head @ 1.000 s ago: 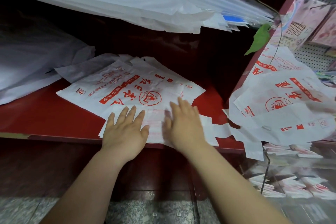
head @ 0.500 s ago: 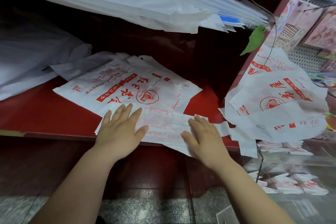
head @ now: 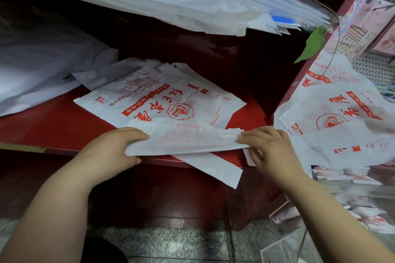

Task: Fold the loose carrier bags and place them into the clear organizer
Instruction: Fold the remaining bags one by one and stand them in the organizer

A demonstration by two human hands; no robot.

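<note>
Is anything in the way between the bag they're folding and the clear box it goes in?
Yes, probably. The folded bag is held by the left hand and right hand. A heap of loose bags drapes over the top of the clear organizer at the right, so it may block the way in.

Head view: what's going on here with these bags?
A person is folding a red-printed carrier bag at the front edge of the red shelf. The left hand grips the folded strip's left end; the right hand pinches its right end. A second bag lies flat behind it. Loose bags heap at right, above the clear organizer.
</note>
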